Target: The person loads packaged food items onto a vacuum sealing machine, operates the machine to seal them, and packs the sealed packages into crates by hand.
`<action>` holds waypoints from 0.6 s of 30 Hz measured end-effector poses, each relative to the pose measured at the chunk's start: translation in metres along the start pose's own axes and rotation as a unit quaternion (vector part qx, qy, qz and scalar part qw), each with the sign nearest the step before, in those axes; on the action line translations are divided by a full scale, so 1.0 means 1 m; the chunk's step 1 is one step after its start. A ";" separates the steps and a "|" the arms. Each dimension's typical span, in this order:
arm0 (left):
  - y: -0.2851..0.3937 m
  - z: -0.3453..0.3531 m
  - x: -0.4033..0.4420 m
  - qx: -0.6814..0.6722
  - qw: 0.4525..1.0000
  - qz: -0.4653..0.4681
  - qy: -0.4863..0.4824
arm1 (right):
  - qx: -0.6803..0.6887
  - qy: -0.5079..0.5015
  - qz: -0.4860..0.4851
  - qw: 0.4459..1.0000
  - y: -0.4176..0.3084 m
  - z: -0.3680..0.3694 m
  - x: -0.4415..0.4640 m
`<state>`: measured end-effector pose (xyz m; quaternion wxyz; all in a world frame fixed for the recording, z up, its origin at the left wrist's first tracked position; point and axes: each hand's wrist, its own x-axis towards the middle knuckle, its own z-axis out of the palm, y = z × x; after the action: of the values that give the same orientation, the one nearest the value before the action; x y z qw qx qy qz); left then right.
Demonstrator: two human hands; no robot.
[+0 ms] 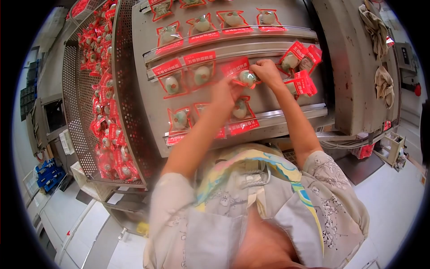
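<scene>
My right hand (267,71) pinches the right side of a red-and-clear egg packet (245,77) near the upper metal bar. My left hand (227,93), smeared by motion, is at the packet's lower left, its fingers hard to make out. Two more packets, one holding a pale egg (202,75), lie left of it along the same bar. Below my hands, another egg packet (240,109) rests by the lower bar (291,113). Several loose packets (290,61) are heaped to the right of my right hand.
A perforated metal bin (74,85) full of red packets (107,112) stands at the left. Further egg packets (233,19) line the top of the steel surface (143,33). Cloths (384,86) hang on the machine frame at the right.
</scene>
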<state>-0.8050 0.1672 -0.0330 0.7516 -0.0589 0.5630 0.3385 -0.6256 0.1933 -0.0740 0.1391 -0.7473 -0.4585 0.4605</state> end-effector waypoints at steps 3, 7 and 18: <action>-0.002 0.001 -0.004 0.002 1.000 -0.002 0.020 | -0.001 0.016 -0.013 1.000 0.001 0.002 0.000; 0.002 0.007 0.009 0.009 0.999 0.040 0.008 | 0.093 0.129 -0.068 0.985 -0.010 0.012 -0.009; -0.010 0.001 -0.003 0.102 0.993 0.063 0.022 | 0.180 0.049 -0.078 0.979 -0.005 0.009 -0.017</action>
<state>-0.7992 0.1589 -0.0330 0.7183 0.0463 0.6137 0.3245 -0.6384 0.1798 -0.0660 0.3289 -0.6938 -0.4175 0.4859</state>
